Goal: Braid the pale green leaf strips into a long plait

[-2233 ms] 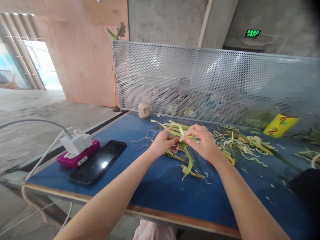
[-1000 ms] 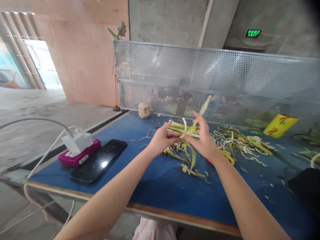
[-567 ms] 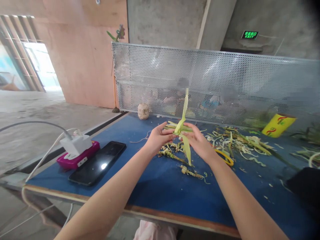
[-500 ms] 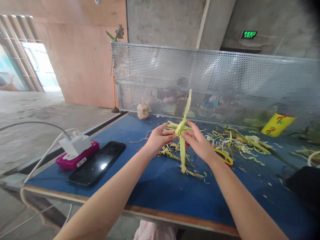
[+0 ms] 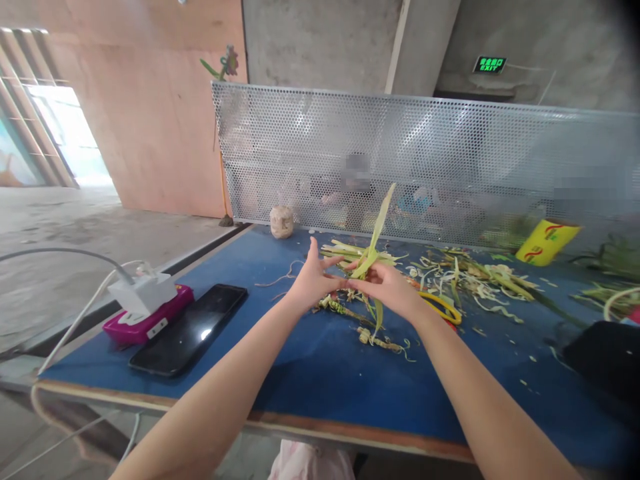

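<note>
Screen: thin grey metal punched all over with small round holes, standing upright along the far edge.
Bench: flat, smooth blue top with a narrow brown front edge.
Scraps: a loose, tangled heap of pale curls and flat, fibrous shreds, beyond the right hand.
Phone: slim black slab, glossy, reflecting one bright spot.
Power strip: magenta, rounded corners, with a boxy white plug seated on it.
Stalks: pale green, straight, bundled just beyond the hands.
Right hand: grip closed, thumb and fingers pinching the leaf at its fold.
Left hand: grip half open, one finger raised, fingertips by the fold; whether they hold it, I cannot tell.
Leaf: flat, ribbon-like, yellow-green, between the hands; one end slants upward to a blunt tip, the other hangs.
Root: knobbly, tan, with thin curling ends, on the bench.
</note>
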{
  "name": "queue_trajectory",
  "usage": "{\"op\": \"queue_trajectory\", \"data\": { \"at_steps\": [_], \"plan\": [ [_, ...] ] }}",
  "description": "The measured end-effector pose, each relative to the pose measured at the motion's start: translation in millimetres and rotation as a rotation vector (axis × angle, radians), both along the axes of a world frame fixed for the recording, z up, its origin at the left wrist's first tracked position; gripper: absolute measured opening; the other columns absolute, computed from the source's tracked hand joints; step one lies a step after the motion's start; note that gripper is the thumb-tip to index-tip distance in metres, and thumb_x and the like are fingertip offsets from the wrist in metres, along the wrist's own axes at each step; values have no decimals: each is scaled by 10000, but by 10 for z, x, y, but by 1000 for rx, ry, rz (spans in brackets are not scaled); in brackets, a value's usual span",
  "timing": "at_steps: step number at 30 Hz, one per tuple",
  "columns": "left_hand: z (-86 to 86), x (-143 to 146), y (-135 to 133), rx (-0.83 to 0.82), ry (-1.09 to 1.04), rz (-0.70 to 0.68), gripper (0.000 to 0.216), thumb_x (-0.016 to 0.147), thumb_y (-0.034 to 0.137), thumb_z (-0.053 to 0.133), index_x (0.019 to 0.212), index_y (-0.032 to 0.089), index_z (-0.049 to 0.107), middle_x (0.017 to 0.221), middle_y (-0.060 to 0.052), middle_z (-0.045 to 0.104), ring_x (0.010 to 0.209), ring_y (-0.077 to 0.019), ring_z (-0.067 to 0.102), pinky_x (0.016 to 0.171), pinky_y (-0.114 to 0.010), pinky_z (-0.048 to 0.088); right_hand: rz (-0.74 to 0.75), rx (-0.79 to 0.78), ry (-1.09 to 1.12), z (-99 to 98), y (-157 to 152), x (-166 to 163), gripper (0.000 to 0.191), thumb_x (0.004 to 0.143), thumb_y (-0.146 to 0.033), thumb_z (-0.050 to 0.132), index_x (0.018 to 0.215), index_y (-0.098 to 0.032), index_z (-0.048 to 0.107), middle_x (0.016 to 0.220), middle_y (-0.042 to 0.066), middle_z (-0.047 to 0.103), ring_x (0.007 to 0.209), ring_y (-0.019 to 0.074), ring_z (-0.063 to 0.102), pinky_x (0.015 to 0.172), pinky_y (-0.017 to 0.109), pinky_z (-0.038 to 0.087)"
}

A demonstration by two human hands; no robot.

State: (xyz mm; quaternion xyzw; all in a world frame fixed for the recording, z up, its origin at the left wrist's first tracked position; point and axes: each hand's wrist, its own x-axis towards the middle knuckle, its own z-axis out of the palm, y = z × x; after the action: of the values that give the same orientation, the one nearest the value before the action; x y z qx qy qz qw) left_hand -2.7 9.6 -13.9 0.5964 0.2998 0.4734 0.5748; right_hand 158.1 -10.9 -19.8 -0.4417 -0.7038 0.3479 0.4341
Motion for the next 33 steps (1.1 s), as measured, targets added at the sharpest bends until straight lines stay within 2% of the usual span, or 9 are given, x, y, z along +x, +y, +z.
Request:
{"op": "queue_trajectory", "data": {
  "at_steps": [6, 10, 13, 19, 21, 24, 26, 30, 33],
  "plan": [
    [60, -20, -63, 13, 69, 37, 1281, 528, 68, 736, 1275, 359, -263, 1382, -240, 256, 432, -43, 547, 328, -169, 403, -86, 118, -13, -34, 62, 22, 212, 684, -309, 619, 866, -202, 614, 765, 38, 636, 670, 181, 592, 626, 349, 485],
    [-18, -23, -67, -14, 140, -8, 1329, 478, 78, 768, 1270, 376, -256, 1391, -264, 202, 407, -42, 535, 308, -164, 392, -112, 97, 174, 47, 55, 83, 204, 682, -318, 618, 843, -195, 598, 601, -12, 565, 485, 113, 499, 458, 264, 421],
    [-107, -24, -74, -77, 244, -110, 1362, 443, 86, 785, 1289, 334, -253, 1358, -320, 221, 355, -26, 489, 302, -178, 383, -111, 59, 384, 75, 73, 132, 219, 668, -328, 637, 826, -187, 581, 517, -46, 511, 407, 80, 432, 392, 230, 355],
    [-87, -10, -144, -147, 414, -253, 1229, 459, 107, 783, 1377, 305, -11, 1340, -266, 326, 500, -115, 599, 362, -192, 412, -103, 36, 559, 66, 102, 134, 215, 657, -309, 657, 802, -176, 570, 493, -55, 495, 390, 63, 415, 384, 217, 329],
    [-47, 9, -133, -133, 331, -186, 1163, 480, 151, 783, 1383, 267, 60, 1328, -254, 354, 634, -155, 629, 446, -213, 465, -74, 20, 561, 73, 86, 118, 213, 663, -312, 655, 808, -185, 565, 493, -60, 488, 393, 62, 408, 387, 216, 325],
    [20, 33, -86, -15, 111, 80, 1048, 561, 227, 748, 1383, 178, 100, 1225, -215, 495, 882, -199, 603, 638, -251, 504, -37, -34, 502, 80, 47, 82, 222, 662, -326, 657, 815, -198, 559, 488, -64, 481, 398, 63, 397, 383, 209, 313],
    [70, 33, -65, 87, 8, 218, 938, 640, 232, 692, 1378, 138, 120, 1059, -162, 615, 916, -194, 599, 747, -283, 486, -17, -64, 443, 74, 19, 44, 228, 657, -339, 661, 813, -205, 562, 492, -62, 474, 403, 64, 394, 374, 203, 303],
    [145, 8, -86, 274, -23, 275, 699, 633, 191, 689, 1264, 108, 402, 987, -135, 640, 963, -211, 583, 811, -289, 459, 4, -98, 346, 50, -13, -39, 194, 693, -377, 623, 787, -212, 585, 492, -52, 452, 405, 70, 393, 358, 200, 296],
    [165, 3, -103, 255, -112, 296, 707, 635, 182, 686, 1272, 123, 384, 798, -71, 671, 819, -182, 626, 735, -282, 475, -12, -99, 309, 40, -19, -72, 190, 724, -389, 591, 767, -204, 601, 490, -40, 457, 406, 73, 404, 365, 205, 309]
  ]
}}
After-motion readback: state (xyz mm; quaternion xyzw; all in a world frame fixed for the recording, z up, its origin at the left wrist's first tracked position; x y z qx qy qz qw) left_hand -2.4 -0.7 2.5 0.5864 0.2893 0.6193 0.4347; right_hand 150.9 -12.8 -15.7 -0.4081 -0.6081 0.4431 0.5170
